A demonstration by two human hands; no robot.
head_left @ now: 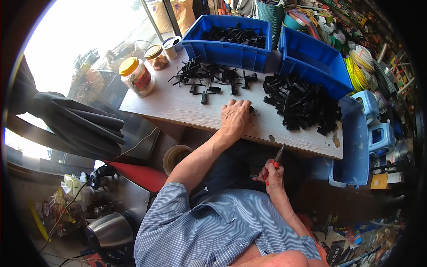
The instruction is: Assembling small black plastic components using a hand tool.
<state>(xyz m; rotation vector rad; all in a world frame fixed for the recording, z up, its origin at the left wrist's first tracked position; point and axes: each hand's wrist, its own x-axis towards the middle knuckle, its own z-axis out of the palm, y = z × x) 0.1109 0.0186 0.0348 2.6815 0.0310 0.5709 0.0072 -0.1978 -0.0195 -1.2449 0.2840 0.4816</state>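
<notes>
My left hand [235, 119] rests on the near part of the white tabletop, its fingers bent and close together. A small black plastic part [251, 109] sticks out beside its index finger; the rest of the part is hidden under the hand. Off the table's front edge, over my lap, my right hand [273, 175] is closed round the red handles of needle-nose pliers [279, 154], whose jaws point up toward the table. Beyond my left hand lie loose black plastic parts [204, 97] with thin prongs. To its right is a large heap of black plastic parts [300, 102].
Blue crates stand at the table's back: one [227, 54] holds black parts, another [318, 66] sits beside it. Two lidded jars [137, 79] stand at the left. A blue bin [351, 147] is past the table's right end. A metal kettle [111, 230] stands lower left.
</notes>
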